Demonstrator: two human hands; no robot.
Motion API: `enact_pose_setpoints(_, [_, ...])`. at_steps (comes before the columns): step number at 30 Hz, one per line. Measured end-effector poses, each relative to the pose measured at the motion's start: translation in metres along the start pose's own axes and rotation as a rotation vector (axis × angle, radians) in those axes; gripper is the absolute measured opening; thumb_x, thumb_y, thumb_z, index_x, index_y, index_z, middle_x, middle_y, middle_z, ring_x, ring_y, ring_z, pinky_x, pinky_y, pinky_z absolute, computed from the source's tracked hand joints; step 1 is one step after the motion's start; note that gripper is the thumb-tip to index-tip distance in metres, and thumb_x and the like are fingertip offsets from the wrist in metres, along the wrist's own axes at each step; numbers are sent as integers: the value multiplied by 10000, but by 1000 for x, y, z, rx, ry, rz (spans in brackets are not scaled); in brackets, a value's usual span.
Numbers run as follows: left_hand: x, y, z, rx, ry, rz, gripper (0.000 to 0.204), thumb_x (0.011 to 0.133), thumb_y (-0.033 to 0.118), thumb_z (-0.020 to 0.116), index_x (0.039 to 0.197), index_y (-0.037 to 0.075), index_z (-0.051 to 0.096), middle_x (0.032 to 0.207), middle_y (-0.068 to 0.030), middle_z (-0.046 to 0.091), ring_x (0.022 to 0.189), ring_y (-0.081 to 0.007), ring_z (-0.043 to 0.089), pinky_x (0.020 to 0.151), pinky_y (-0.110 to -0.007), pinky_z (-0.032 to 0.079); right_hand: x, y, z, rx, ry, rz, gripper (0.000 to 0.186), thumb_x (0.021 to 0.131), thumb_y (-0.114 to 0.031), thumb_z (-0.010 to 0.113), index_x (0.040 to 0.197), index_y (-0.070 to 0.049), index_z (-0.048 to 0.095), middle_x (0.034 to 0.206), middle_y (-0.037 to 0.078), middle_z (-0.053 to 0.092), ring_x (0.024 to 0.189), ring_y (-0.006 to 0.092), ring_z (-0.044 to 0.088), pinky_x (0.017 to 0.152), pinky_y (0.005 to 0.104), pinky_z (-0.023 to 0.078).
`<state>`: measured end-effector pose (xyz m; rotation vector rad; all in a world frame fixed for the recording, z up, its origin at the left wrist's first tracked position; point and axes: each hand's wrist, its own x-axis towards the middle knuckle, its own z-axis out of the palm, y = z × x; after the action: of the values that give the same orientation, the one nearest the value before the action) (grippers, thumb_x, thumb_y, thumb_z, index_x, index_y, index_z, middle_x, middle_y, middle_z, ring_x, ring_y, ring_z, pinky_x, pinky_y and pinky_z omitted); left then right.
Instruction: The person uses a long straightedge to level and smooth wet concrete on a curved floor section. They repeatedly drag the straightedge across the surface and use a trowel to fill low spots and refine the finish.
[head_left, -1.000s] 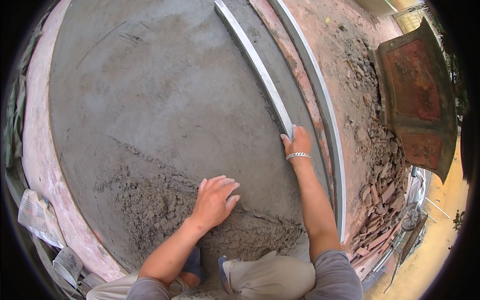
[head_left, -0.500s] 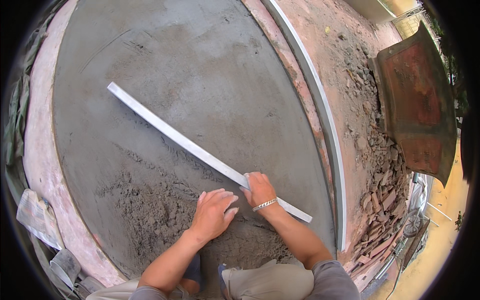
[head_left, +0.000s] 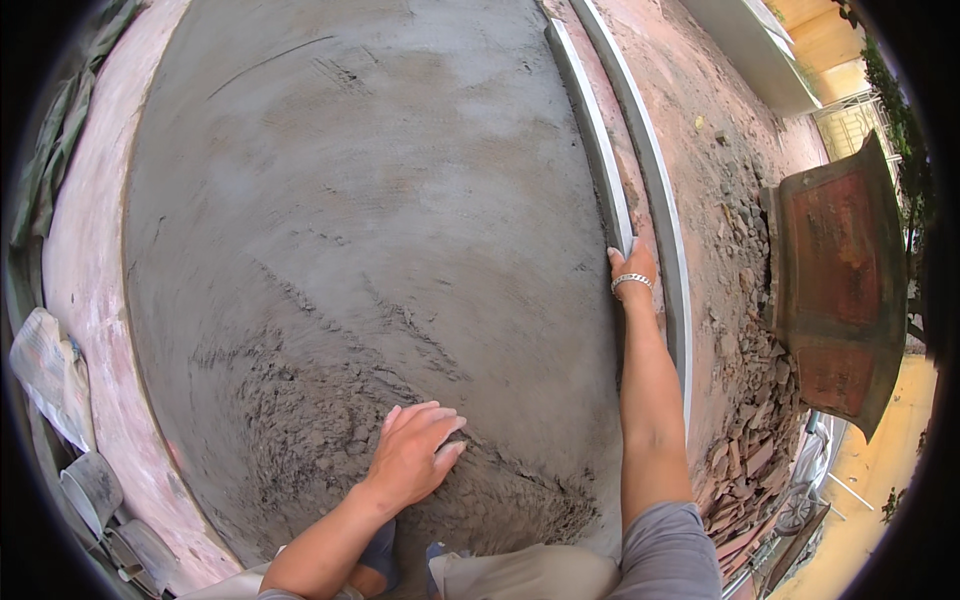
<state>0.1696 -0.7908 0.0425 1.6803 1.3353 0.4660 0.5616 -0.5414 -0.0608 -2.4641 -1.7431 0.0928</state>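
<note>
My right hand [head_left: 630, 265], with a silver chain bracelet at the wrist, grips a long pale metal bar [head_left: 590, 125] lying lengthways along the right edge of the grey wet mortar [head_left: 360, 170]. My left hand [head_left: 420, 445] is open, palm down with fingers loosely bent, on or just over the rough, lumpy mortar [head_left: 290, 410] nearer my body. A second straight pale rail [head_left: 655, 190] runs just right of the held bar, beside a pinkish strip.
A pink border [head_left: 80, 250] lines the left, with a sack [head_left: 50, 370] and a bucket [head_left: 90, 495]. On the right are rubble [head_left: 750, 450], a large rusty red-brown planter [head_left: 830, 280], white rods [head_left: 850, 495] and a yellow surface [head_left: 890, 420].
The bar swung diagonally across the mortar half a second ago and now lies along the right edge again. My right hand has moved right and forward with it, and the view has shifted.
</note>
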Motion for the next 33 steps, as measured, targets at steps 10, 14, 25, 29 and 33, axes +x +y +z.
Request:
enact_pose_setpoints(10, [-16, 0, -57, 37, 25, -17, 341, 895, 224, 724, 1219, 127, 673, 1259, -58, 642, 1286, -285, 533, 1113, -572, 349, 43, -115, 14, 22, 36, -180, 477, 858, -348, 749, 1129, 24, 622, 1123, 265, 658, 1058, 434, 633, 919, 482, 505])
enact_pose_setpoints(14, [-38, -12, -111, 208, -19, -43, 336, 894, 227, 723, 1212, 128, 677, 1253, -58, 646, 1281, -281, 536, 1117, -572, 344, 41, -192, 14, 40, -82, -226, 419, 856, -288, 763, 1127, 0, 622, 1160, 225, 642, 1104, 408, 618, 949, 476, 505])
enact_pose_setpoints(25, [-225, -49, -248, 626, 91, -521, 340, 759, 120, 786, 1085, 76, 699, 1129, -112, 669, 1165, -323, 580, 1070, -517, 387, -11, -345, 21, 99, -191, -514, 349, 857, -239, 767, 1095, -34, 618, 1150, 166, 622, 1113, 365, 604, 948, 464, 519])
enact_pose_setpoints(29, [-310, -51, -267, 717, 154, -783, 325, 740, 99, 786, 1049, 54, 695, 1098, -134, 675, 1119, -345, 589, 999, -474, 424, -34, -373, 24, 144, -226, -618, 345, 849, -231, 771, 1078, -31, 608, 1138, 174, 620, 1097, 380, 602, 936, 469, 512])
enact_pose_setpoints(33, [-372, -39, -266, 691, 236, -957, 298, 746, 100, 779, 1027, 43, 699, 1069, -140, 684, 1097, -353, 600, 980, -477, 431, -62, -381, 24, 151, -241, -746, 336, 836, -207, 777, 1061, -27, 605, 1120, 181, 620, 1093, 389, 596, 927, 476, 506])
